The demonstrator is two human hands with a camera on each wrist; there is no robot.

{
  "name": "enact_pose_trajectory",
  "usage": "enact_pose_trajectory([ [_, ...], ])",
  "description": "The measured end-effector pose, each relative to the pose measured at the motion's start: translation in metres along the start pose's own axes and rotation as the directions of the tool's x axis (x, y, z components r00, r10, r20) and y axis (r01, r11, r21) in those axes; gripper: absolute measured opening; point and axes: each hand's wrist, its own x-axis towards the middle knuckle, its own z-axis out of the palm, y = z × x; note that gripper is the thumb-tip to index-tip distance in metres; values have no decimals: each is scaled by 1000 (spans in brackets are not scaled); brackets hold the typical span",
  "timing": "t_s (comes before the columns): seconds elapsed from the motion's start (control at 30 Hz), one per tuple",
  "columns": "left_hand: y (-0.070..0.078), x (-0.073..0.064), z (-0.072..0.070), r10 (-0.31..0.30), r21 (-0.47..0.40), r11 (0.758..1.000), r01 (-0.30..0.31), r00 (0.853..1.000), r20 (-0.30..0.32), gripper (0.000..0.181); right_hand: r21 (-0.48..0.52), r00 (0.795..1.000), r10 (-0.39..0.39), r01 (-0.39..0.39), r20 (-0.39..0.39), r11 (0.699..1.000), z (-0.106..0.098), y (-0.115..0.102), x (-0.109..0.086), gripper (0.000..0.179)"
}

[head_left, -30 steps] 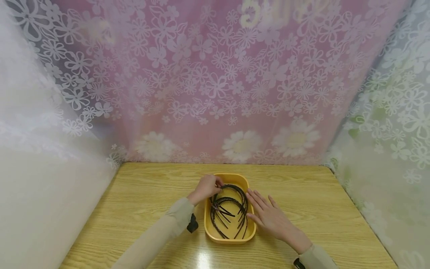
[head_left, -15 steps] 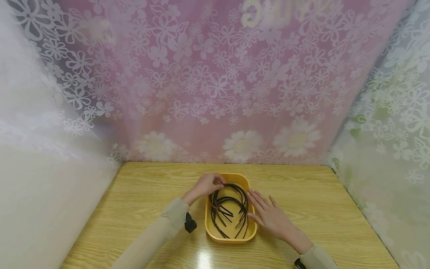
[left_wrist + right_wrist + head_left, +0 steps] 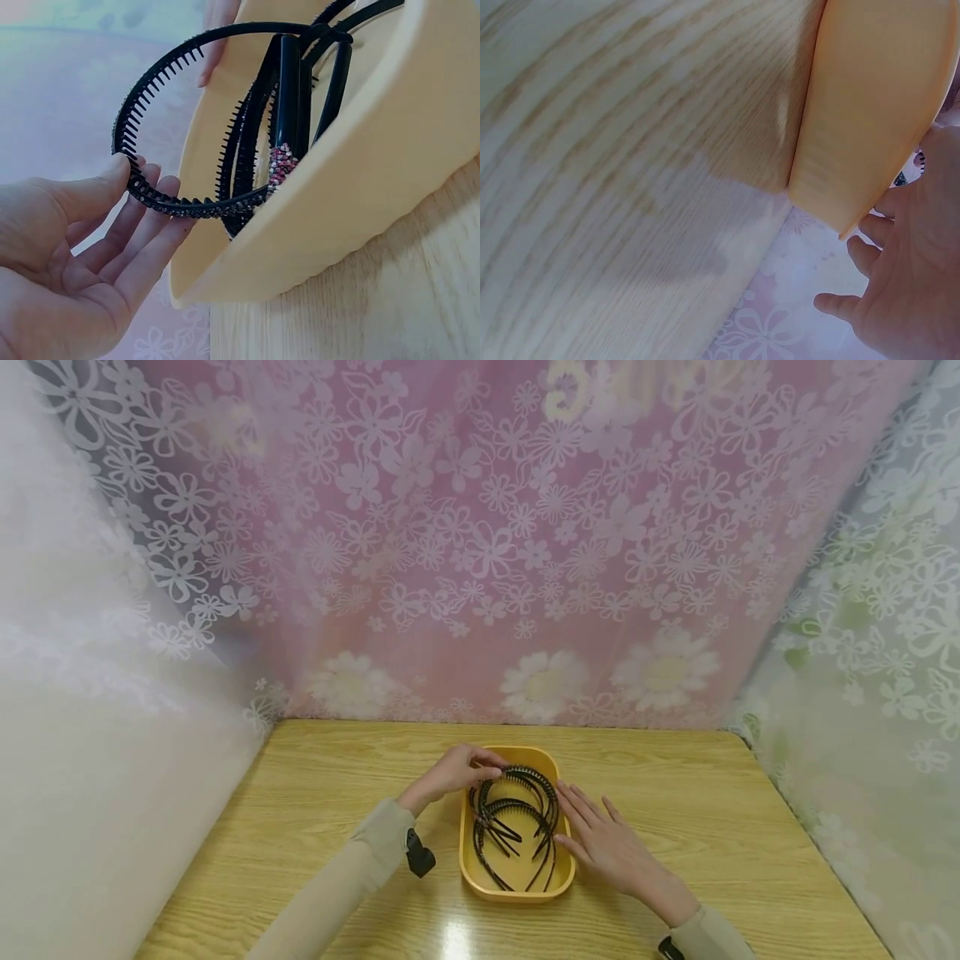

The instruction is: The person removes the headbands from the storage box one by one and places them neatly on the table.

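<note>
My left hand (image 3: pixel 450 772) reaches over the far left rim of a yellow plastic tub (image 3: pixel 517 897). In the left wrist view its thumb and fingers pinch a black toothed headband (image 3: pixel 120 124) studded with small stones, which stands tilted up past the rim. Several more black headbands (image 3: pixel 481 852) lie overlapped in the tub; pink stones (image 3: pixel 281 165) show on one. My right hand (image 3: pixel 611 847) rests its straight fingers on the tub's right side. In the right wrist view, that hand (image 3: pixel 922 277) lies along the rim, its palm mostly visible.
The tub stands on a light wood-grain table (image 3: pixel 360 877). Behind it hangs a pink floral curtain (image 3: pixel 480 568). Pale floral sheets enclose the left (image 3: pixel 112 735) and right (image 3: pixel 870 735) sides.
My left hand has shifted slightly along the tub's far end, its wrist moving left and outward. The headband it pinches has lifted a little. My right hand has stayed at the tub's side.
</note>
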Motion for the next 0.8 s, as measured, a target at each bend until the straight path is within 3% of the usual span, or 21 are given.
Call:
enact_pose_trajectory([
  [0.33,9,-1,-6,0,-52,999,-3,998,-66,27,-2,996,50,-50,76,999,-5,-3,1,67],
  [0.47,15,-2,-12,27,-101,994,-39,993,-116,31,5,999,26,-26,32,1000,-3,-2,1,67],
  [0.63,21,-3,-21,19,-181,982,-51,985,-172,34,-20,999,-19,18,-27,1000,2,2,0,66],
  [0.8,25,-6,-28,3,-218,975,-44,983,-186,36,-8,998,-38,37,-60,999,4,4,0,66],
])
